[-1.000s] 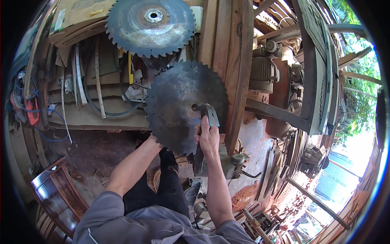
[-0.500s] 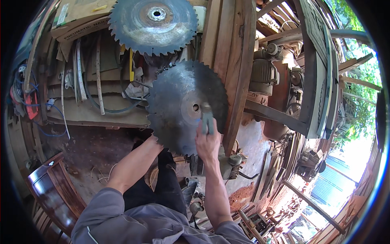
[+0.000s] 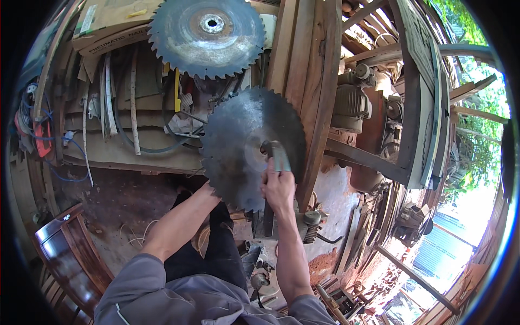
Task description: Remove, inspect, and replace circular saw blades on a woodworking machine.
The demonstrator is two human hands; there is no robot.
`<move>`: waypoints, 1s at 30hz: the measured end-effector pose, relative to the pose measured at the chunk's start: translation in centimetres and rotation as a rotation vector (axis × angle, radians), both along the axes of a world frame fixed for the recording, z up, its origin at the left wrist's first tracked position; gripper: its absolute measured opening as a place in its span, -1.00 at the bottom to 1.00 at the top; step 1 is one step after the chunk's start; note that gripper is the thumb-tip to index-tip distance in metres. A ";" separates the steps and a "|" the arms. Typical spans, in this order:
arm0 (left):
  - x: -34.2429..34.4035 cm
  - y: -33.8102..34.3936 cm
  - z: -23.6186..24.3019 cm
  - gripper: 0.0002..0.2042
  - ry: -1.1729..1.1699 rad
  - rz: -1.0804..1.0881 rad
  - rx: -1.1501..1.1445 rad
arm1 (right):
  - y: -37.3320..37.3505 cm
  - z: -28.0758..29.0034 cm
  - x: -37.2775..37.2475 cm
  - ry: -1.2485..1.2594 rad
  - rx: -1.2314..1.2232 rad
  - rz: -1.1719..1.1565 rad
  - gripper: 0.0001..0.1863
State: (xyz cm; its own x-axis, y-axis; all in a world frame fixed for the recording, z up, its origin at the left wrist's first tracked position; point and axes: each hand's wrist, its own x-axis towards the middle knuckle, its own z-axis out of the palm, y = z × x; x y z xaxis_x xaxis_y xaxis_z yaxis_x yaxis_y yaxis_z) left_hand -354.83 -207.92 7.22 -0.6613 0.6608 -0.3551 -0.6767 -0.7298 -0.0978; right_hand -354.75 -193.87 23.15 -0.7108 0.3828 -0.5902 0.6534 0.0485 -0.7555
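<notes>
A large round toothed circular saw blade [image 3: 238,173] is in front of me, its face toward me, with a hole at its middle. Over that face my right hand [image 3: 279,189] is closed round the grey-green handle of a short tool [image 3: 279,157]. The tool's dark, curved end lies by the centre hole; its exact kind is unclear. My left forearm [image 3: 181,219] reaches to the blade's lower left rim, where the hand passes behind the blade, so its fingers are hidden. Farther off lies a second circular saw blade [image 3: 211,46], brighter at its hub.
Long wooden planks [image 3: 311,92] run along the blade's right side. At the left are a cardboard box [image 3: 108,27], thin strips and a dark curved hose. An electric motor [image 3: 349,105] stands to the right. Glossy dark wooden furniture [image 3: 70,254] is at the lower left.
The tool's end has moved left to the blade's centre hole and the handle has tilted. My right hand has shifted slightly. The whole view has moved a little.
</notes>
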 end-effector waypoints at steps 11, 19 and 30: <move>-0.7 0.5 -1.0 -0.63 -0.044 -0.027 -0.049 | 0.1 -0.2 -0.2 -0.057 0.022 0.058 -0.68; -1.1 0.7 -1.1 -0.64 -0.099 -0.055 -0.084 | -0.3 0.2 0.7 0.139 0.148 -0.032 -0.74; -1.3 -1.1 -1.6 -0.65 -0.138 -0.091 -0.136 | -0.5 2.4 3.0 0.221 -0.095 -0.396 -0.71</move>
